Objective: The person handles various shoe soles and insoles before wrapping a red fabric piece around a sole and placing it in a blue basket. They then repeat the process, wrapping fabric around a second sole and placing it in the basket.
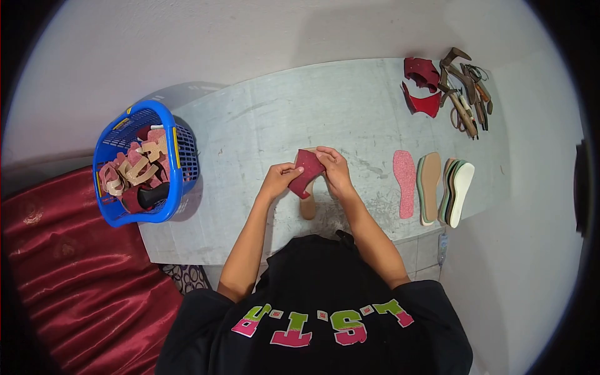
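Observation:
A dark red shoe upper [306,173] is held between my two hands over the middle of the table. My left hand [280,180] pinches its left edge, thumb lying on top. At its upper right side, my right hand [335,169] grips the edge with fingers bent over it. Beneath the upper lies a tan sole [307,207]; its narrow lower end shows, while most of the rest is hidden by the upper and my fingers.
A blue basket [176,147] of sandals stands left. To the right lie a pink sole [404,184], tan soles [429,187] and a stack topped by a white sole [462,194]. Red upper pieces [423,74] and hand tools [465,103] occupy the back right corner.

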`<action>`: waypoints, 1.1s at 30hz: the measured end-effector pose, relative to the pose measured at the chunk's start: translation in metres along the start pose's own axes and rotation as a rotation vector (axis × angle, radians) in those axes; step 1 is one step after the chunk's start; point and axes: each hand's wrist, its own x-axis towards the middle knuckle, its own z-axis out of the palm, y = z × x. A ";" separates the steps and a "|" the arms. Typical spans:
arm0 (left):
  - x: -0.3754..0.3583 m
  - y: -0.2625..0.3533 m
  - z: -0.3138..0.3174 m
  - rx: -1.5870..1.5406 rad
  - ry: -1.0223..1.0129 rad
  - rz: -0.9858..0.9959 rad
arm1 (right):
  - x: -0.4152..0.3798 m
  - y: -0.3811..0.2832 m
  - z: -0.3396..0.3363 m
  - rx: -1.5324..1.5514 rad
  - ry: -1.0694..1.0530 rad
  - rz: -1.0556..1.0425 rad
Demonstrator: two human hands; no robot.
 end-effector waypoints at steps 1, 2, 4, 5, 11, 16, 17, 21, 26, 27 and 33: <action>0.000 -0.001 0.001 -0.088 0.018 -0.013 | 0.001 0.000 0.000 -0.035 0.024 -0.015; 0.000 -0.001 0.001 -0.089 0.016 -0.009 | 0.001 0.001 -0.001 -0.036 0.023 -0.019; 0.002 -0.001 0.002 -0.169 0.119 0.022 | 0.000 0.002 -0.007 -0.204 -0.004 0.001; 0.005 -0.002 0.000 -0.169 0.117 0.023 | -0.002 0.003 -0.012 -0.204 -0.003 0.000; 0.051 -0.009 0.002 0.387 0.256 0.232 | -0.017 0.004 -0.033 -0.307 -0.086 0.118; 0.072 -0.008 0.015 0.823 0.178 0.328 | -0.016 0.025 -0.045 -0.355 0.111 -0.051; 0.075 -0.008 0.015 0.826 0.169 0.332 | -0.015 0.027 -0.045 -0.350 0.120 -0.054; 0.081 -0.014 0.007 0.556 -0.014 0.188 | -0.017 0.025 -0.049 -0.315 0.106 -0.071; 0.057 -0.012 -0.007 0.242 -0.152 0.177 | -0.029 0.002 -0.042 -0.192 -0.134 0.041; 0.049 -0.009 -0.009 0.081 -0.154 0.152 | -0.036 -0.010 -0.034 -0.148 -0.201 0.097; 0.010 -0.007 -0.002 -0.520 -0.237 0.108 | -0.054 -0.030 0.002 -0.110 -0.529 0.076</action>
